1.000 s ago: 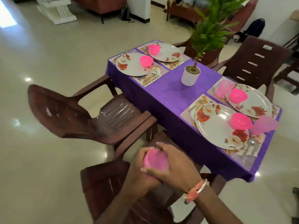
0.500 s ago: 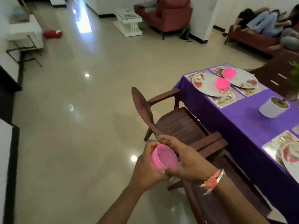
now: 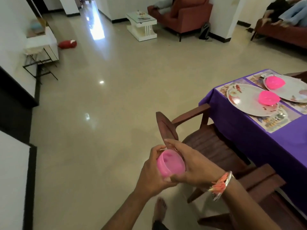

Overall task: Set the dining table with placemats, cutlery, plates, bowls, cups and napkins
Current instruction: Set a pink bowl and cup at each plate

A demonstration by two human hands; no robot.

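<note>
- Pink cup (image 3: 171, 164): held in front of the person, above the floor and left of the nearest brown chair (image 3: 207, 146); its open mouth tilts up toward the camera.
- Left hand (image 3: 152, 173): grip closed around the cup's left side and base, fingertips curled over the far rim.
- Right hand (image 3: 196, 165): grip closed on the cup's right side, thumb under the near edge, fingers stretched along the far rim; an orange-and-silver wristband (image 3: 221, 185) circles the wrist.
- Counter (image 3: 249, 130): right of the chair, covered with a purple cloth; only its far-left end is in view.
- Two floral plates on that end: the nearer plate (image 3: 244, 100) and the farther plate (image 3: 290, 88), each on a patterned placemat (image 3: 279, 120).
- Pink bowls: one bowl (image 3: 269, 97) sits on the nearer plate, a second bowl (image 3: 275, 82) on the farther plate.
- Cutlery (image 3: 280, 116): metal pieces lie on the placemat just beside the nearer plate; blurred, type unclear.
- Second chair (image 3: 265, 196): nearer the camera than the first, against the counter's side.
</note>
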